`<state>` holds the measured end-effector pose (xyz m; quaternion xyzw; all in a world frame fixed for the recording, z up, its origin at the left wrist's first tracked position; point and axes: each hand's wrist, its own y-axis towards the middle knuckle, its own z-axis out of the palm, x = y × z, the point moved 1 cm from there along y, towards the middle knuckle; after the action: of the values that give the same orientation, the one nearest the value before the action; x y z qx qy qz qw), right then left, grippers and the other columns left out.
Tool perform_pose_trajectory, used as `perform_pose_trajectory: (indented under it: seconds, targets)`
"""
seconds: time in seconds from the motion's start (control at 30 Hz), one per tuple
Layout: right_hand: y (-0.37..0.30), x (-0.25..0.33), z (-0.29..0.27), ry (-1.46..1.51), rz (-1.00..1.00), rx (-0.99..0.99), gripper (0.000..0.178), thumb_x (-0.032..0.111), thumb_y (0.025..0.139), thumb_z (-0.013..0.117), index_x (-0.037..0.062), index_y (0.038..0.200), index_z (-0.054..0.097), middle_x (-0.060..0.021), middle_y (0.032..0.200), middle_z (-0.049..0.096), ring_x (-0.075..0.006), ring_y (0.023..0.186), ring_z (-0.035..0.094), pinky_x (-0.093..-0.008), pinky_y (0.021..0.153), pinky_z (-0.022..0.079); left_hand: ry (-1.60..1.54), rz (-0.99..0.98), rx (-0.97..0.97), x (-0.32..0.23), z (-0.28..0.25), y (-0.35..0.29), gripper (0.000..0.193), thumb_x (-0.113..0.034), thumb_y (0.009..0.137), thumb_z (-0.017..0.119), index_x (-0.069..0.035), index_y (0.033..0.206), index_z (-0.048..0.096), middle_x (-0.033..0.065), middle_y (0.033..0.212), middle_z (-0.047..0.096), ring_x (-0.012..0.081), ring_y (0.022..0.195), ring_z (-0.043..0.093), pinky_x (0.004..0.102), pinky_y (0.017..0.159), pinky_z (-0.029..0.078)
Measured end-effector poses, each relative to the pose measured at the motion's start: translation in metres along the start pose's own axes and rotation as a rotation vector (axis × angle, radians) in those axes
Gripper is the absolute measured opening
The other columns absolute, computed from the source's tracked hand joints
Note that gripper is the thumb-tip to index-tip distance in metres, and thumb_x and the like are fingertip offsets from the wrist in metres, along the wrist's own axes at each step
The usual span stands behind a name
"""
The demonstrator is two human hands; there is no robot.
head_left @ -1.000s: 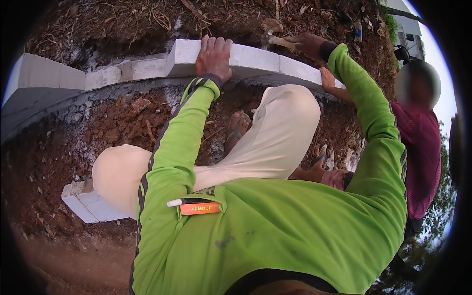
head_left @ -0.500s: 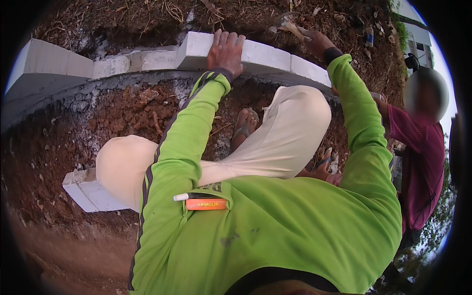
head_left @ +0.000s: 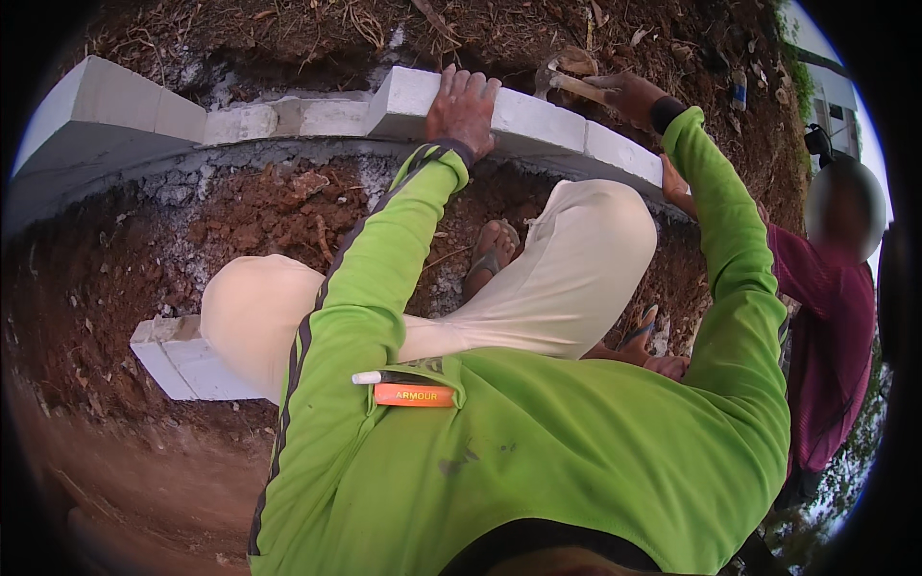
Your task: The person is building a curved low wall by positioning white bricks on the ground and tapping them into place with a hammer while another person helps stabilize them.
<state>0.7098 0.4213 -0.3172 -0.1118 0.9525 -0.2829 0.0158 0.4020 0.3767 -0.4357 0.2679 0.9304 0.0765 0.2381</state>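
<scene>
My left hand (head_left: 462, 113) lies over a white block (head_left: 408, 101) on the low wall, its fingers hooked across the far edge and its thumb hidden. To the right, my right hand (head_left: 629, 97) is closed round the wooden handle of a hammer (head_left: 583, 90). The hammer's metal head is over the far edge of the block row, near the soil; I cannot tell whether it touches the block. Another white block (head_left: 619, 154) continues the row to the right, with a co-worker's hand (head_left: 675, 182) at its end.
A taller white block (head_left: 120, 101) stands at the left end of the wall. Loose red soil (head_left: 279, 206) lies on the near side. Another white block (head_left: 187, 365) rests on the ground by my left knee. A co-worker in a maroon shirt (head_left: 831, 317) is close on my right.
The hammer has come down toward the blocks, its head now plainly visible. The co-worker's hand has come into view at the row's end. My left hand stays on the same block.
</scene>
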Motion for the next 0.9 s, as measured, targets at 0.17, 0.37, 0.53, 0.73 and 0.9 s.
perform_pose_trajectory:
  seconds: [0.17,0.37,0.53,0.73,0.9]
  targets:
    - [0.014,0.073,-0.053,0.368,0.089,-0.201,0.044,0.029,0.099,0.049,0.0227,0.142,0.056,-0.0200,0.111,0.071,-0.0319,0.091,0.070,-0.0412,0.088,0.052,0.088,0.002,0.050,-0.003,-0.001,0.000,0.075,-0.027,0.067,0.084,-0.010,0.133,0.054,0.0089,0.122,0.054,0.0274,0.125,0.047,0.0440,0.121,0.023]
    - [0.098,0.102,-0.065,0.265,0.008,-0.514,0.045,0.032,0.100,0.050,0.0211,0.143,0.054,-0.0208,0.114,0.070,-0.0344,0.101,0.068,-0.0408,0.093,0.050,0.120,-0.020,-0.011,-0.009,0.017,-0.001,0.074,-0.026,0.071,0.080,-0.006,0.136,0.050,0.0125,0.132,0.052,0.0296,0.135,0.041,0.0443,0.123,0.019]
    - [0.091,0.148,-0.060,0.219,-0.156,-0.358,0.045,0.030,0.100,0.052,0.0195,0.144,0.054,-0.0224,0.120,0.068,-0.0352,0.109,0.066,-0.0405,0.096,0.049,0.093,0.102,-0.031,-0.030,0.033,0.000,0.077,-0.029,0.079,0.075,-0.002,0.144,0.044,0.0149,0.148,0.045,0.0311,0.142,0.037,0.0485,0.124,0.015]
    - [0.107,0.126,-0.075,0.321,0.003,-0.616,0.045,0.025,0.100,0.049,0.0093,0.143,0.054,-0.0189,0.106,0.072,-0.0313,0.086,0.068,-0.0391,0.083,0.052,0.165,0.049,-0.098,-0.045,0.058,0.002,0.046,-0.019,0.098,0.047,-0.002,0.140,0.049,0.0131,0.144,0.050,0.0307,0.139,0.041,0.0493,0.123,0.020]
    - [0.084,0.179,-0.037,0.197,-0.110,0.171,0.046,0.022,0.100,0.048,0.0114,0.144,0.053,-0.0121,0.087,0.067,-0.0200,0.072,0.062,-0.0357,0.070,0.051,0.272,0.023,-0.042,-0.037,0.055,-0.001,0.048,-0.020,0.096,0.050,-0.003,0.141,0.049,0.0131,0.142,0.051,0.0309,0.138,0.041,0.0468,0.121,0.022]
